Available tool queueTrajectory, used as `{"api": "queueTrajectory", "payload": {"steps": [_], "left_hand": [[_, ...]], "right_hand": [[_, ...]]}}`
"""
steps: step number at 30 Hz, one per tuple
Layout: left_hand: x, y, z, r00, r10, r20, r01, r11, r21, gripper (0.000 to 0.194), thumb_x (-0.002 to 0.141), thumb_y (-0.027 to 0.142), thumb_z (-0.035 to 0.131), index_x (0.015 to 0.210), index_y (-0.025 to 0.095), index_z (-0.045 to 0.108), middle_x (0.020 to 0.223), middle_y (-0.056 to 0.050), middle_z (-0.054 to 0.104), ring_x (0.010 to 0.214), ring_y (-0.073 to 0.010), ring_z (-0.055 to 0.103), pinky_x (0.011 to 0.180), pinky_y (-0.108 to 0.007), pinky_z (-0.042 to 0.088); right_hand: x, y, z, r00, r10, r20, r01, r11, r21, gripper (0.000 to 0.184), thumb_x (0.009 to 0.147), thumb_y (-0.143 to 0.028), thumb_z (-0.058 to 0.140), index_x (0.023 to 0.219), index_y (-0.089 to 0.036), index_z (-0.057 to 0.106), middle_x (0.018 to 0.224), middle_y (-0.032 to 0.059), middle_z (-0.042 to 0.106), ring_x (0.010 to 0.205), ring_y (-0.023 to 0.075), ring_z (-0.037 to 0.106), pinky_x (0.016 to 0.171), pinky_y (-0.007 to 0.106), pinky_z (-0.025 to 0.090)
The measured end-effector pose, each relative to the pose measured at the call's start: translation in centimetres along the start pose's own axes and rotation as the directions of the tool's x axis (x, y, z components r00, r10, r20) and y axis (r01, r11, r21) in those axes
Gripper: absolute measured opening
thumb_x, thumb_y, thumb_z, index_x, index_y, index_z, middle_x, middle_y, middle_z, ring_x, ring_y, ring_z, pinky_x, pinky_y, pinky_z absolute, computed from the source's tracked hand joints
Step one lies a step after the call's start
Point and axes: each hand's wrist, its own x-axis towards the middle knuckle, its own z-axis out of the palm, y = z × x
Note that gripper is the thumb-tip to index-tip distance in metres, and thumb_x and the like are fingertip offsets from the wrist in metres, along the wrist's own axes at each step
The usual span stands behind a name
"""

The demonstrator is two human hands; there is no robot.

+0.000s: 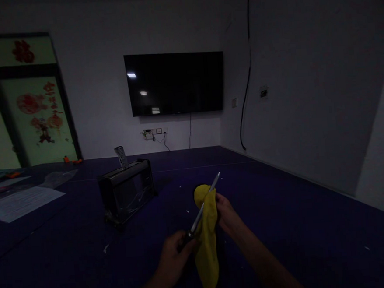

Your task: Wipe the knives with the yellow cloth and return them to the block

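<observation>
My left hand is closed around the dark handle of a tool with a long, narrow metal shaft. The shaft slants up and to the right, its tip bare. Its exact kind is hard to make out in the dim light. A yellow cloth lies against the upper shaft and hangs down beside it. My right hand is closed on the cloth from the right side, near the upper part of the shaft; some of its fingers are hidden behind the cloth.
A black-framed box with clear sides stands left of my hands, a patterned upright piece in its top. Papers and clear plastic lie farther left on the dark blue surface. Small white scraps are scattered about.
</observation>
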Motion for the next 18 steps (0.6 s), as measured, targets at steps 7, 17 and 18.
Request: {"api": "queueTrajectory", "payload": {"steps": [7, 17, 18], "left_hand": [[-0.2, 0.3, -0.1, 1.0, 0.006, 0.009, -0.006, 1.0, 0.0, 0.043, 0.07, 0.058, 0.058, 0.069, 0.015, 0.059, 0.063, -0.001, 0.055, 0.061, -0.0128, 0.048, 0.052, -0.02, 0.036], [-0.1, 0.4, 0.0, 1.0, 0.0, -0.006, -0.001, 1.0, -0.014, 0.043, 0.068, 0.059, 0.059, 0.063, 0.016, 0.056, 0.054, 0.002, 0.05, 0.055, -0.0116, 0.045, 0.047, -0.019, 0.033], [-0.1, 0.6, 0.0, 1.0, -0.001, -0.008, 0.001, 1.0, -0.018, 0.043, 0.068, 0.059, 0.059, 0.063, 0.016, 0.055, 0.053, 0.002, 0.049, 0.054, -0.0115, 0.045, 0.047, -0.019, 0.033]], "right_hand": [[-0.4, -0.3, 0.5, 0.999, 0.054, -0.004, -0.054, 0.998, 0.037, 0.035, 0.05, -0.027, 0.079, 0.082, -0.02, 0.067, 0.07, 0.001, 0.069, 0.058, 0.0166, 0.063, 0.055, 0.026, 0.05], [-1.3, -0.5, 1.4, 0.995, 0.087, 0.049, -0.088, 0.996, 0.024, 0.031, 0.051, -0.02, 0.076, 0.081, -0.019, 0.067, 0.069, 0.0, 0.069, 0.055, 0.0141, 0.061, 0.053, 0.024, 0.049], [-1.2, -0.5, 1.4, 0.995, 0.086, 0.051, -0.087, 0.996, 0.02, 0.03, 0.051, -0.02, 0.076, 0.08, -0.019, 0.067, 0.068, -0.0001, 0.069, 0.054, 0.0141, 0.061, 0.052, 0.024, 0.048]]}}
